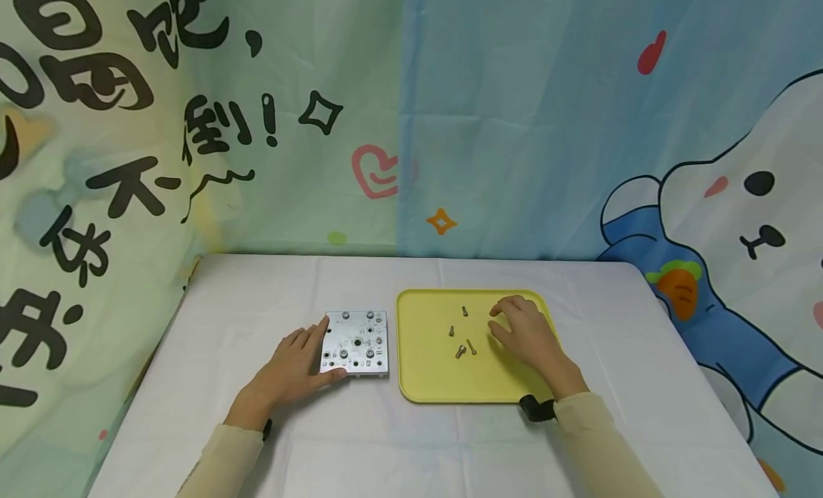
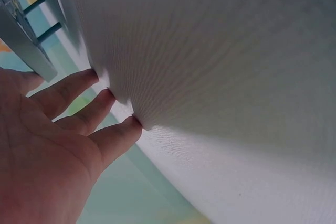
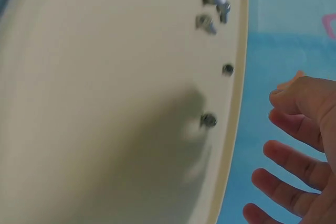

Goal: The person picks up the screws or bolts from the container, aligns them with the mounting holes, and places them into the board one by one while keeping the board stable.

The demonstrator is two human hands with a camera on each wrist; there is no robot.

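A silver metal plate [image 1: 356,342] with holes and several screw heads on its face lies left of the yellow tray [image 1: 424,384]. My left hand [image 1: 292,362] holds its left side, forefinger at the far corner and thumb at the near edge. In the left wrist view, the other fingers of that hand [image 2: 47,135] touch the white cloth, and screw shanks [image 2: 50,32] stick out from the plate. Over the tray's right part hovers my right hand [image 1: 530,341], fingers loosely bent with nothing visible between them. Several small screws [image 1: 461,351] lie on the tray left of it.
A white cloth [image 1: 360,441] covers the table. Behind it hangs a printed curtain [image 1: 501,162], which also runs down both sides. A black strap end [image 1: 536,409] at the right wrist hangs by the tray's near right corner.
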